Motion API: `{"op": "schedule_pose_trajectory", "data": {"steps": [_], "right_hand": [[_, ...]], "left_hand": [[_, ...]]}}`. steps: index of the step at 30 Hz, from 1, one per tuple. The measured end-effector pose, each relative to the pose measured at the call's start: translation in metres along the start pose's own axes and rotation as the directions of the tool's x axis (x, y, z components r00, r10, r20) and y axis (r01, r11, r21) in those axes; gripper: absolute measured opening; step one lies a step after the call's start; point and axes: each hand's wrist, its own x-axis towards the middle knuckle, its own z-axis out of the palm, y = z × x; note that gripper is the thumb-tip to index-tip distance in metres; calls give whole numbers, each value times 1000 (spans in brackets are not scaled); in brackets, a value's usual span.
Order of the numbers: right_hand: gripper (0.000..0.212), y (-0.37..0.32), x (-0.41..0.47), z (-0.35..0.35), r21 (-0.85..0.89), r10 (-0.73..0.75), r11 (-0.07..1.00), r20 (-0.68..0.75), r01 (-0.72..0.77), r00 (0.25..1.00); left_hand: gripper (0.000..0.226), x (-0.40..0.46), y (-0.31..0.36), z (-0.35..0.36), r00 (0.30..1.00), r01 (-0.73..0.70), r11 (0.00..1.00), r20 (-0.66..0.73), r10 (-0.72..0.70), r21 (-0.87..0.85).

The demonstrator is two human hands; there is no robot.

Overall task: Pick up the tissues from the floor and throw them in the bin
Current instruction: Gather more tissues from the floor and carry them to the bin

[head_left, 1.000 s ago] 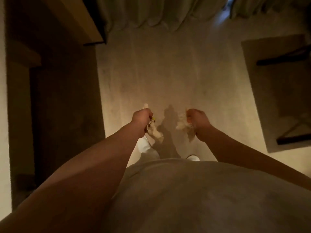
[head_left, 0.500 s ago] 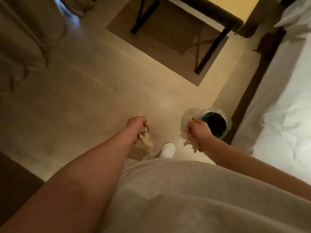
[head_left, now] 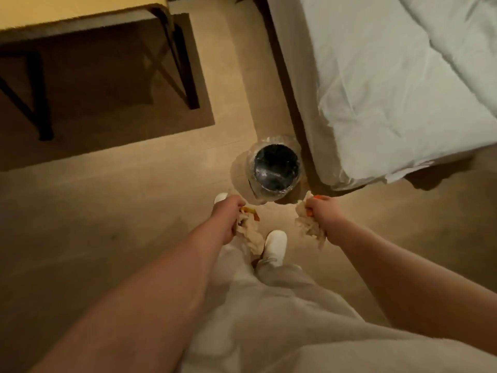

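Both fists clenched on tissues | left hand [head_left: 228,214], right hand [head_left: 321,211] | bin [head_left: 277,168] just ahead

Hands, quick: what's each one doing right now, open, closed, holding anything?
Left hand: closed on a tissue wad.
Right hand: closed on a tissue clump.
Neither is over the bin yet.

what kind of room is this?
Probably a bedroom, maybe a hotel room: a bed with white rumpled sheets, a small round black bin with a clear plastic liner at its corner, and a light wooden table on dark metal legs standing on a brown rug.
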Motion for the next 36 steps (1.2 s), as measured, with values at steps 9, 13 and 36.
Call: {"op": "schedule_pose_trajectory", "data": {"steps": [9, 13, 36], "right_hand": [[15, -21, 87, 24, 238, 164, 959, -10, -157, 986], [25, -18, 150, 35, 270, 192, 943, 28, -192, 981], [31, 7, 341, 51, 206, 221, 946, 150, -249, 964]], "left_hand": [[52, 100, 65, 34, 994, 85, 977, 54, -97, 194], [31, 150, 73, 57, 988, 102, 973, 89, -123, 207], [36, 315, 104, 152, 985, 109, 932, 90, -149, 344]]}}
